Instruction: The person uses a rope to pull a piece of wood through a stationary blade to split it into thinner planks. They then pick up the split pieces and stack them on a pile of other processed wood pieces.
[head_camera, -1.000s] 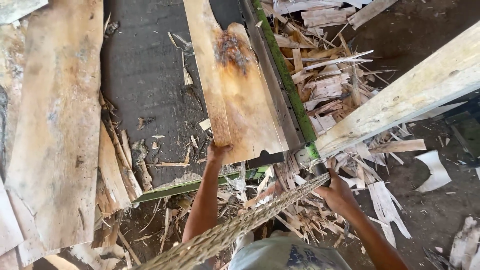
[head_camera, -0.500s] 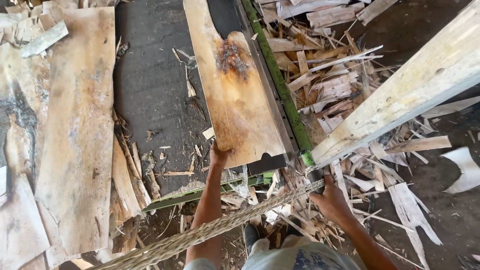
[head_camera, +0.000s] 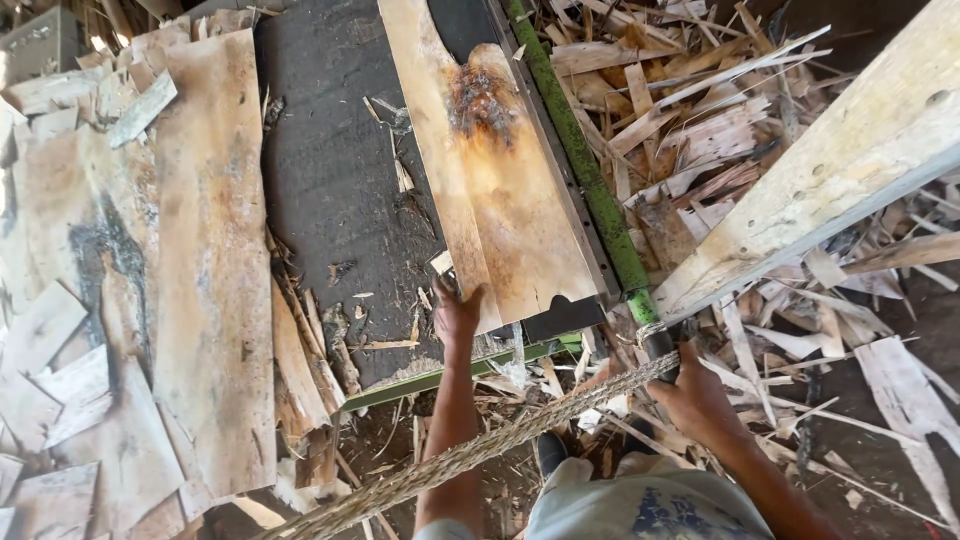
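The left hand (head_camera: 457, 312) has its fingers (head_camera: 447, 293) curled over the near corner of the veneer sheet (head_camera: 500, 190), pinching its edge where it lies on the dark belt (head_camera: 330, 170); the right hand (head_camera: 697, 398) is closed loosely around a braided rope (head_camera: 480, 452) that runs slantwise across the bottom of the view, up to the black end of a green bar (head_camera: 590, 190), though whether those fingers grip it tight I cannot tell. The sheet, pale with a rusty-brown burnt-looking patch, lies lengthwise along the right side of the belt, just beside the green bar, its near end at the belt's edge. As a judgement, the sheet is only just taken hold of: it rests flat on the belt and has not been lifted off, while a pile of veneer (head_camera: 200, 280) already lies on the left. The belt is littered with splinters. Around it the floor is deep in wood scraps (head_camera: 700, 130), a pale plank (head_camera: 830, 170) slants across the right, and the ground is dark earth
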